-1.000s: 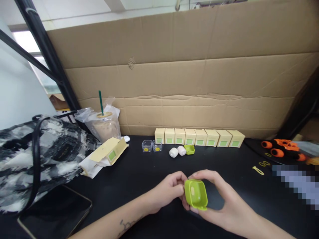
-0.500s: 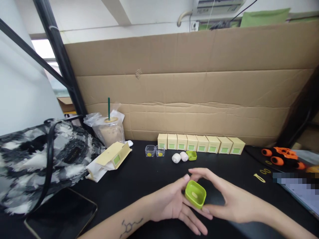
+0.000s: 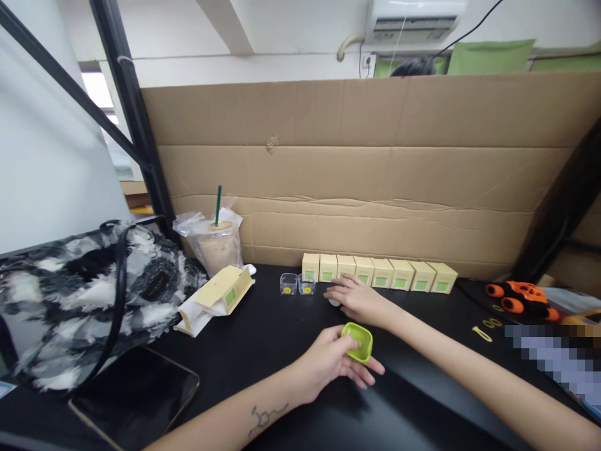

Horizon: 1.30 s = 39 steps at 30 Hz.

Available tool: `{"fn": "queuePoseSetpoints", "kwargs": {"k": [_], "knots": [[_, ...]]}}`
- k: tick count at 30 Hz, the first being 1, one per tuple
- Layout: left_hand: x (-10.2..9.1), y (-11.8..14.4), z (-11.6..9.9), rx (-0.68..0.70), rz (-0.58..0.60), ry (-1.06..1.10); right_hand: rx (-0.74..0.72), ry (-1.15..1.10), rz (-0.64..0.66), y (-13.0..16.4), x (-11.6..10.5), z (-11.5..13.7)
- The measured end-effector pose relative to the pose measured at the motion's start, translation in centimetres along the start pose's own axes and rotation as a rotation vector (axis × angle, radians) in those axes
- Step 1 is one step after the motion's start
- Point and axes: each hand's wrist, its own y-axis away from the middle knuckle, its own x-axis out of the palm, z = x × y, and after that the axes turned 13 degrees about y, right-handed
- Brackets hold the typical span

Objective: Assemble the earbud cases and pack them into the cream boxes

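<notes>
A small lime-green square cup (image 3: 357,343) is held by my left hand (image 3: 323,363), the thumb lying in its hollow and the fingers beneath. Farther back, my right hand (image 3: 359,302) reaches over the table in front of the boxes, palm down with fingers stretched out. Beneath its fingers a bit of a white rounded piece (image 3: 334,302) shows; the hand hides the rest. Two clear square cups (image 3: 297,285) with yellow stickers stand left of that hand.
A row of cream boxes (image 3: 402,275) stands before the cardboard wall (image 3: 328,169). At left are an opened carton (image 3: 218,291), a bagged drink (image 3: 218,247), a fluffy bag (image 3: 150,275) and a dark tablet (image 3: 136,394). An orange toy (image 3: 523,297) and rubber bands (image 3: 491,322) lie right.
My right hand has left the green cup and moved forward over the white pieces and the other green cup. My left hand keeps the green cup, its thumb now inside.
</notes>
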Motion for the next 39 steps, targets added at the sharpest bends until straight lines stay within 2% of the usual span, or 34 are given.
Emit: {"fn": "queuePoseSetpoints", "kwargs": {"k": [5,8,12,17,21,30,39], "knots": [[-0.2,-0.3,0.3,0.023,-0.011,-0.007,0.018,-0.058,-0.079,0.2,0.3,0.1],[-0.3,-0.4,0.3,0.014,-0.013,0.021,0.152,-0.145,-0.212,1.5,-0.4,0.2],[-0.4,-0.6,0.1,-0.065,0.02,0.108,0.343,-0.295,-0.368,4.1,-2.2,0.9],[-0.2,-0.6,0.1,-0.128,0.02,0.228,0.38,-0.452,-0.311,7.6,-3.9,3.9],[-0.1,-0.7,0.4,-0.16,0.007,0.319,0.422,-0.466,-0.326,9.2,-3.4,6.0],[-0.2,-0.6,0.6,-0.258,0.037,0.347,0.24,-0.334,-0.371,9.6,-2.5,6.5],[0.3,-0.4,0.5,-0.186,0.028,0.378,0.195,-0.311,-0.372,9.7,-2.5,7.0]]}}
